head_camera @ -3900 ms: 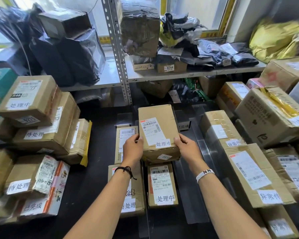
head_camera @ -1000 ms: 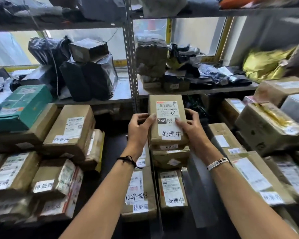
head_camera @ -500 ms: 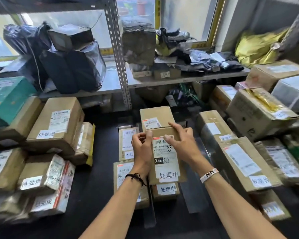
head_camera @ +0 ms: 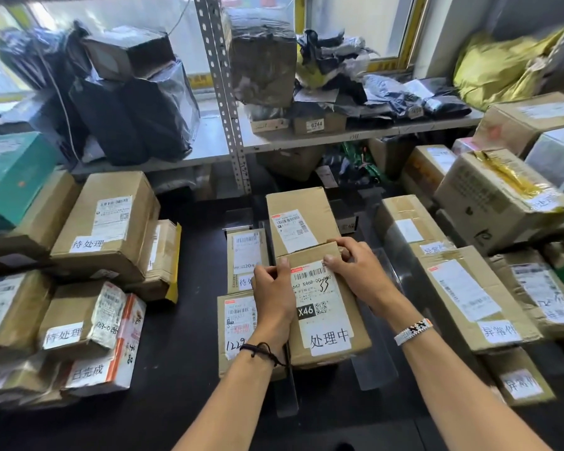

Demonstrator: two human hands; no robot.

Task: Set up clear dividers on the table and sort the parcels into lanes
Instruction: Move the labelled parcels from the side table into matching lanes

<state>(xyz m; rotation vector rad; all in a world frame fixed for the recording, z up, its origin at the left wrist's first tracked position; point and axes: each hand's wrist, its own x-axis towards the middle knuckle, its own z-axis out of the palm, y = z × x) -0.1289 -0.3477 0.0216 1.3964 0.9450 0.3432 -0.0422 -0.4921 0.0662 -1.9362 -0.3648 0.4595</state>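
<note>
A black desk [head_camera: 189, 353] runs under a grey metal shelf [head_camera: 388, 133] loaded w/ black poly bags [head_camera: 134, 118], a taped carton and a yellow sack [head_camera: 495, 66] by the window. Brown cartons [head_camera: 108, 222] are piled on the desk's left side, several w/ handwritten white labels, a green box [head_camera: 10, 177] on top at the far edge; a row of labelled cartons [head_camera: 463, 294] fills the right side. At centre, the X46 parcel [head_camera: 326, 320], a brown box w/ a shipping label and a white handwritten tag, sits in the middle lane, its far edge against a larger carton [head_camera: 297, 216] behind it. A clear divider [head_camera: 287, 398] stands just to its left and a second clear divider [head_camera: 376, 369] just to its right. Two flat parcels [head_camera: 238, 323] lie end to end in the lane left of centre. The person's left hand [head_camera: 272, 294] grips the X46 parcel's left edge, thumb on top, fingers curled round the side; the right hand [head_camera: 358, 275] holds its far right corner, fingers bent over the edge. Can't tell if the box rests on something beneath. A black cord [head_camera: 261, 349] circles the left wrist, a white beaded band [head_camera: 412, 330] the right.
</note>
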